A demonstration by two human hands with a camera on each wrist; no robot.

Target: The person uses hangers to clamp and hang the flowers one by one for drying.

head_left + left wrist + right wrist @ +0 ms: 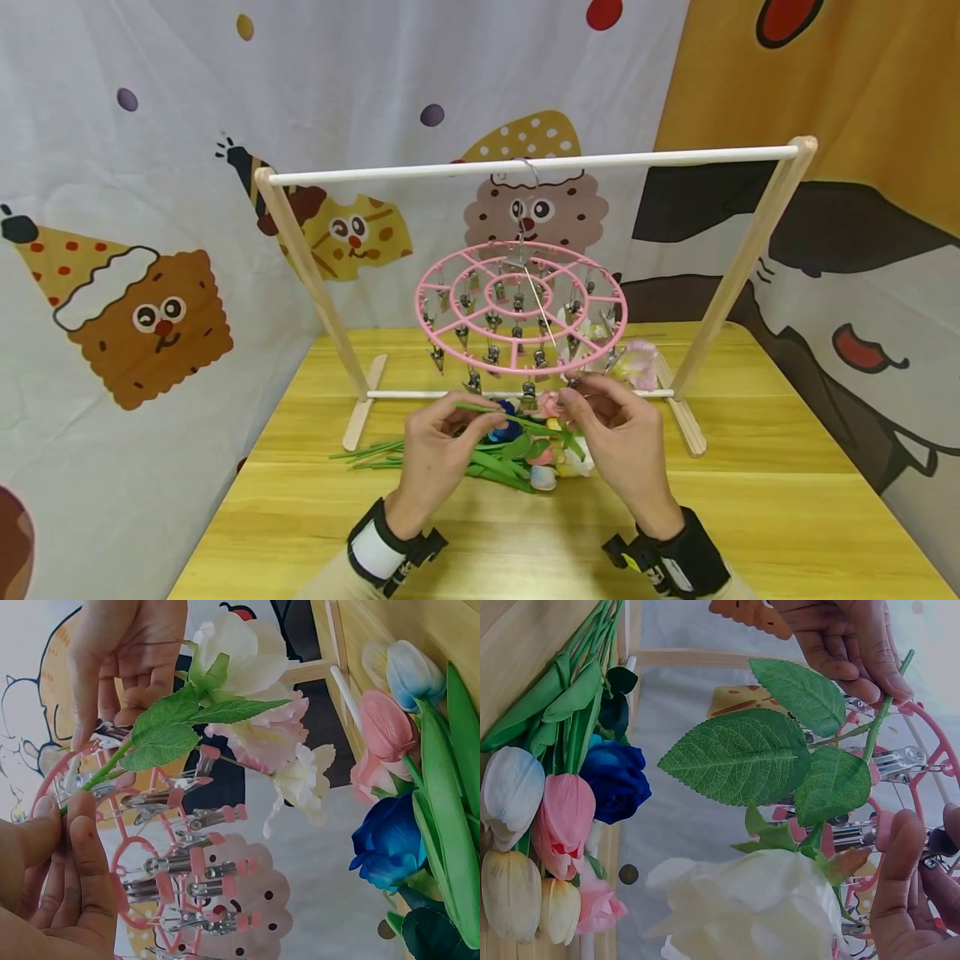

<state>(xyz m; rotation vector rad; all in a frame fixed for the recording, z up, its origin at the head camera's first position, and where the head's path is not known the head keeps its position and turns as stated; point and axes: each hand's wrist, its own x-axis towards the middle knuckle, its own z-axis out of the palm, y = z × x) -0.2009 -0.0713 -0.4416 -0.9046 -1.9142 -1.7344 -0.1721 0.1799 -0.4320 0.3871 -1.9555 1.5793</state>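
My left hand (438, 450) pinches the green stem (105, 769) of a white artificial rose (735, 907) between thumb and fingers. The rose points right, its leaves (735, 757) between my hands. At the front rim of a round pink hanging rack (517, 367), my right hand (622, 442) pinches a metal clip (939, 844) by its handle end. Pink tips cover the clips' jaws. In the right wrist view the rose bloom lies in front of part of the rack; whether its stem touches the clip I cannot tell.
A wooden stand with a white top bar (637, 158) carries the rack by its hook. Below, a bunch of artificial flowers lies on the table (300, 517), including a blue rose (615, 780) and a pink tulip (564, 817). Pale pink blooms (637, 362) hang behind at right.
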